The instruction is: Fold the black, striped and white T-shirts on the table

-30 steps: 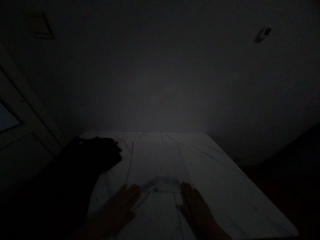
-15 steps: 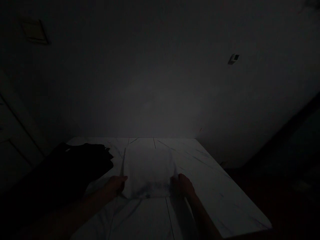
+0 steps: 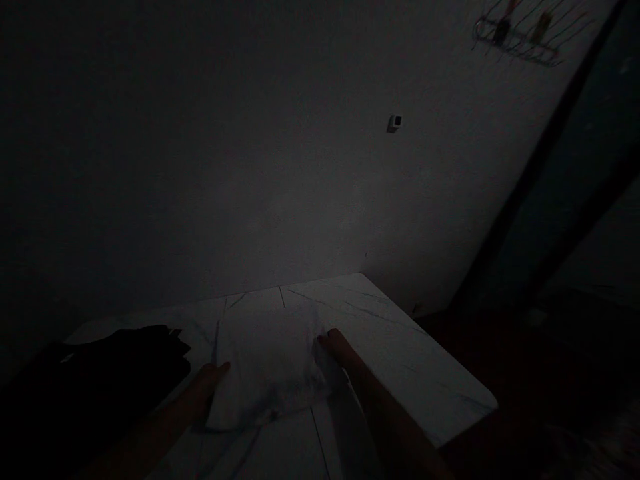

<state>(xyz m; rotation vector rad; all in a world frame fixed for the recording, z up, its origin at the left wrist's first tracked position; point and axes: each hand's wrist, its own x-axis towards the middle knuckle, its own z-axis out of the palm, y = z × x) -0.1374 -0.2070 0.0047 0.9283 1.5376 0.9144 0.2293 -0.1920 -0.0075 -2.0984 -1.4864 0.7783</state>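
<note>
Dim light blurs the detail. A flat, whitish, roughly rectangular sheet-like piece, cloth or a thin bag, I cannot tell which, lies on the marble-patterned table between my hands. At its left edge, my left hand is closed, with the thumb over the piece. My right hand is closed on the right edge, its fingers bent around the raised side. The near edge of the piece looks creased and shadowed. To the left of my left hand lies a pile of black cloth that looks like garments.
The white table has dark veins and seams, and its back edge meets a grey wall. A small white box is fixed on the wall. A rack with hooks hangs at upper right. Dark floor lies beyond the table's right edge.
The view has turned to the right and tilted, so the table and the wall items appear shifted left. Both hands stay at the sides of the whitish piece.
</note>
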